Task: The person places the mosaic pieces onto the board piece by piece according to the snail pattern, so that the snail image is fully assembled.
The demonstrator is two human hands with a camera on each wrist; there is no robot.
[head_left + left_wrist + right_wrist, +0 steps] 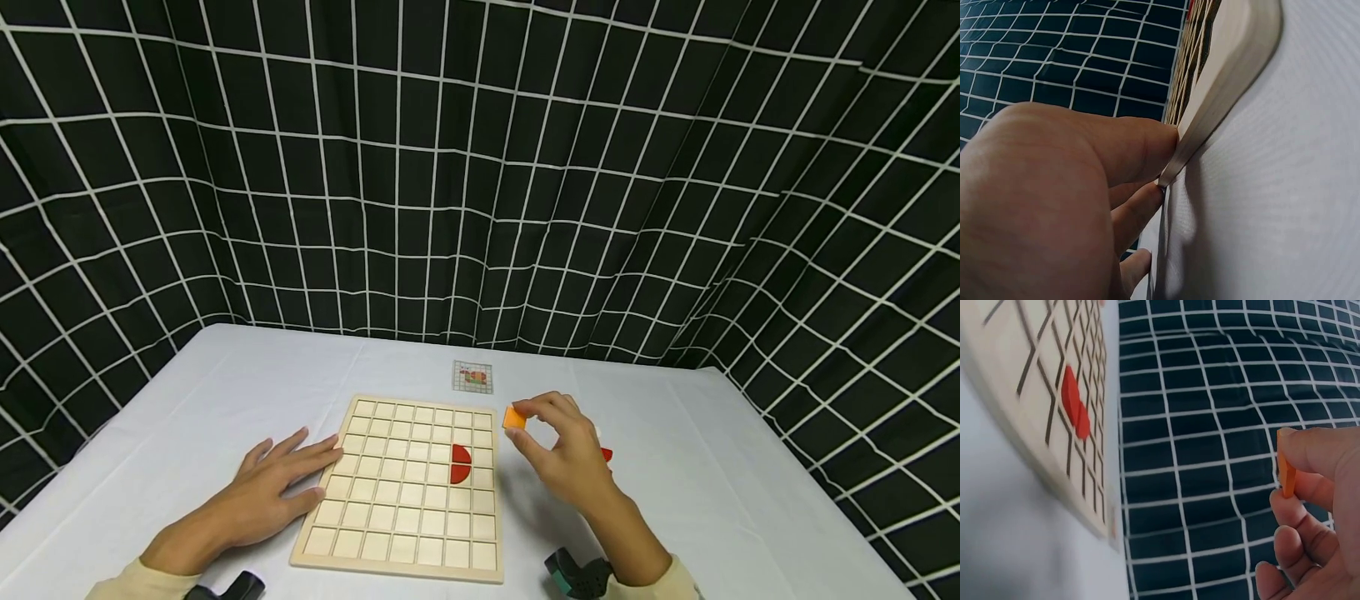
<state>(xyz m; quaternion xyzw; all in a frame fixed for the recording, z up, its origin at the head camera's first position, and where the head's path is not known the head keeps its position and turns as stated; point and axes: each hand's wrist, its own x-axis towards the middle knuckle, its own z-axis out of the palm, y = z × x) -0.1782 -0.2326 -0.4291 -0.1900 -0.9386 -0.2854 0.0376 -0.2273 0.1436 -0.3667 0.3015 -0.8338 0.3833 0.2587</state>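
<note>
A wooden grid board (397, 569) lies on the table, and two red quarter-circle pieces (461, 464) sit in neighbouring cells near its right side. My right hand (564, 450) pinches an orange square tile (513, 418) between thumb and fingers, just off the board's upper right edge. In the right wrist view the orange tile (1286, 464) is seen edge-on between the fingertips. At the board's left edge rests my left hand (262, 492), fingers spread and fairly straight. The left wrist view shows its thumb and fingertips touching the board's rim (1210, 100).
Behind the board lies a small pattern card (472, 377) with a printed picture on a grid. Red pieces (606, 455) show partly behind my right hand. A white cloth covers the table (720, 483); a black curtain with white grid lines (465, 183) hangs around it.
</note>
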